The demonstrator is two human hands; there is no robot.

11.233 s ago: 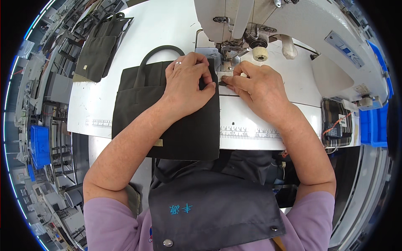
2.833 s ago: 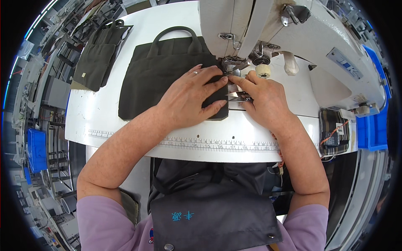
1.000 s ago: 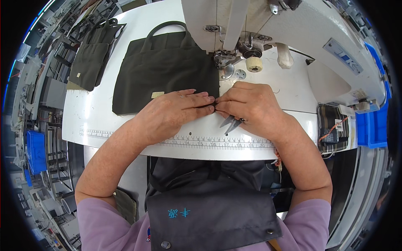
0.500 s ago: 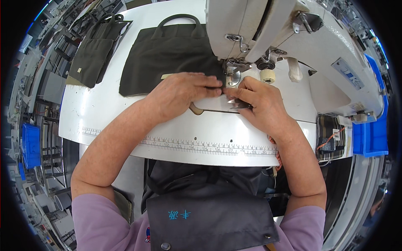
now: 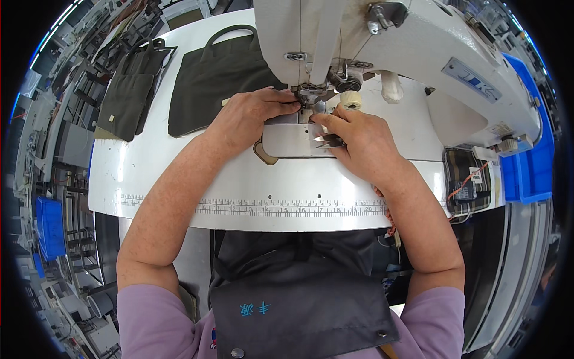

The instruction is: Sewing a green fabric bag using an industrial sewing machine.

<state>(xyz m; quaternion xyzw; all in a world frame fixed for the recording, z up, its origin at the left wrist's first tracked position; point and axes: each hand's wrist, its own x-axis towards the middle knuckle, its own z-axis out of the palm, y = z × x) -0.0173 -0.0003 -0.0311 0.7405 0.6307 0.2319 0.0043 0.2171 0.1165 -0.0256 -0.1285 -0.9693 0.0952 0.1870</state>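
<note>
My left hand (image 5: 248, 116): fingers together on dark bag (image 5: 221, 72), thumb hidden, can't tell if pinching. Bag's flat beside presser foot (image 5: 310, 100), inside hidden. Right hand (image 5: 365, 140) clamped on snips (image 5: 327, 142). Blue bin (image 5: 526, 170) far right, contents unclear.

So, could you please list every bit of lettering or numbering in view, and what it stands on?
Described, not copied:
Sewing machine: letters on a silvery plate.
Its right end: small label, unreadable.
White table: ruler numbers along the near edge.
Apron: blue characters.
Plaid item: white tag, unreadably small.
Dark bag by the left hand, and the one at far left: pale tags, too small to tell whether printed.
</note>
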